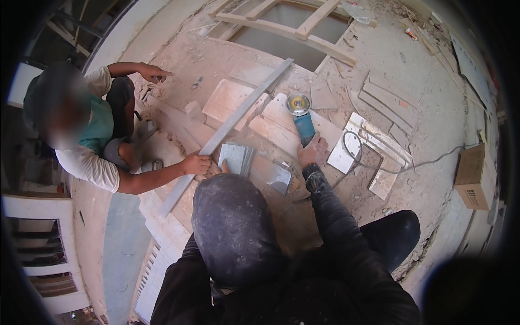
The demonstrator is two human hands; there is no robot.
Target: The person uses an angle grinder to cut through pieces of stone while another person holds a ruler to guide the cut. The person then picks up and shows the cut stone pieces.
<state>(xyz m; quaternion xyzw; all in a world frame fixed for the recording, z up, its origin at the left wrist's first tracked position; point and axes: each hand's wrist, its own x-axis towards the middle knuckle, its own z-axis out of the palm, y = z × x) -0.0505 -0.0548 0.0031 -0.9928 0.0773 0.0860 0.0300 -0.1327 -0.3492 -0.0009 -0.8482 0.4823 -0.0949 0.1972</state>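
My right hand (314,151) is closed around the rear of a teal angle grinder (305,128), whose round disc (298,104) points away from me over the dusty slabs. Most of my left hand (225,167) is hidden behind my dusty dark knee (230,227). Only a fingertip shows, beside a stack of thin grey tiles (235,157). A long grey metal bar (245,108) lies slantwise across the pale slabs (226,100), left of the tiles. A co-worker crouching at the left rests a hand (197,164) on this bar; the other hand (154,73) is held out.
A wooden frame (276,28) surrounds an opening in the far floor. Cut strips (387,103) and a white slab (346,146) lie to the right. The grinder's cable (422,165) runs past a cardboard box (476,176). Loose shards (279,179) lie near the tiles.
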